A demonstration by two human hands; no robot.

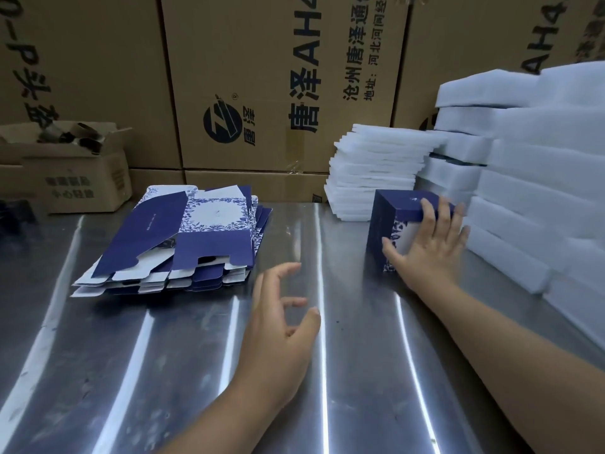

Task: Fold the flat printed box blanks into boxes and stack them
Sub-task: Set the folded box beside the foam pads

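A pile of flat blue-and-white printed box blanks lies on the steel table at the left. One folded blue box stands upright at the right, close to the white foam stacks. My right hand lies against the box's near face with straight, spread fingers reaching over its top edge. My left hand hovers above the table's middle, fingers loosely curled, holding nothing, to the right of the blank pile.
Stacks of white foam sheets and thicker foam pads fill the right side. Large brown cartons form a wall behind the table. A small opened carton sits at the back left.
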